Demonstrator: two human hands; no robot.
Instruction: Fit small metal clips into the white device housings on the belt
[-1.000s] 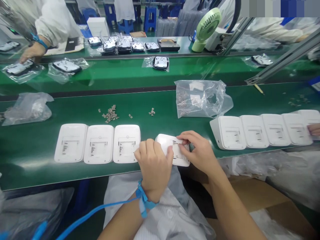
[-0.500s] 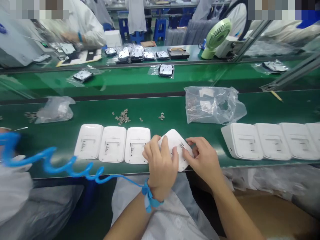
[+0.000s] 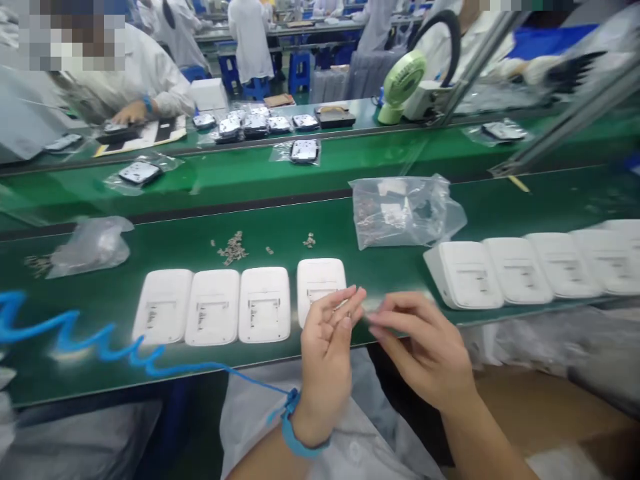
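Observation:
My left hand (image 3: 327,347) is turned palm up in front of a white plastic housing (image 3: 321,270), its fingers curled and thumb folded in. A tiny piece seems to sit at its fingertips, too small to name. My right hand (image 3: 425,340) is just right of it, thumb and fingers pinched together; what they hold, if anything, is blurred. The housing lies on the bench, its lower part hidden by my left hand. To its left, three like white housings (image 3: 264,303) lie in a row. Behind them are a pile of small metal pieces (image 3: 234,248) and a smaller heap (image 3: 309,240).
A blue coiled cord (image 3: 200,367) runs from my left wristband. More white housings (image 3: 470,273) stand at right. Clear plastic bags (image 3: 405,213) lie behind. On the green belt (image 3: 225,170) are bagged units (image 3: 304,151); a green fan (image 3: 403,87) and a co-worker (image 3: 145,73) are beyond.
The tilted housing from between my hands now lies flat on the bench. My left hand has turned palm up, and my right hand has drawn back from the housing into a pinch. The view has shifted.

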